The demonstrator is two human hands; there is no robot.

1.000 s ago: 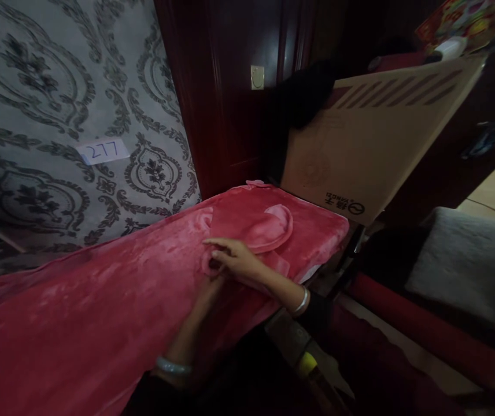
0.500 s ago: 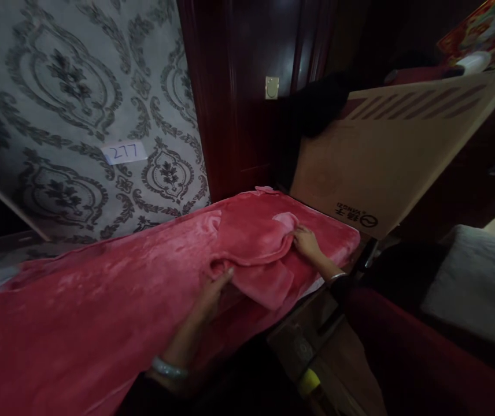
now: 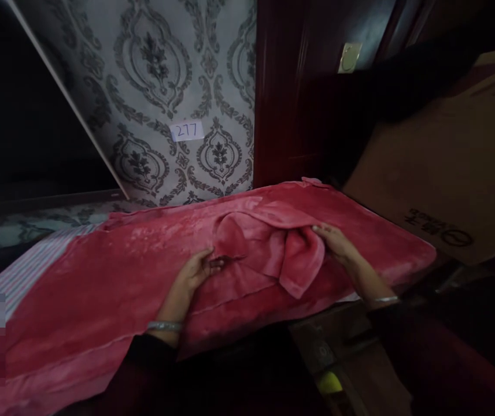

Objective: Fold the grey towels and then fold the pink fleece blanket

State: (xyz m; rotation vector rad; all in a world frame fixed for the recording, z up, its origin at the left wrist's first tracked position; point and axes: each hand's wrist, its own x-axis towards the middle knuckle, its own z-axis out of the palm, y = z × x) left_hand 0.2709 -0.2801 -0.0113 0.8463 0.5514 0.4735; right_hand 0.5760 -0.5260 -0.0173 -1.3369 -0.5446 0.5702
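A pink-red plush cloth (image 3: 258,245) lies bunched and partly raised on a table covered in similar red plush fabric (image 3: 130,277). Its right part curls into an open, tube-like fold. With thumb and forefinger, my left hand (image 3: 195,270) pinches the cloth's left edge, the other fingers loosely curled below. At the upper right edge, my right hand (image 3: 336,242) grips the cloth between thumb and fingers. What kind of article the cloth is, I cannot tell.
A large cardboard box (image 3: 451,173) stands past the table's right end. Behind are patterned wallpaper with a paper label (image 3: 187,130) and a dark red door (image 3: 299,115). A dark screen (image 3: 34,104) is at the left. Striped fabric (image 3: 34,266) shows under the cover.
My view has turned left. The cloth's right side has been lifted and opened into a fold, and both hands have stayed at its two edges.
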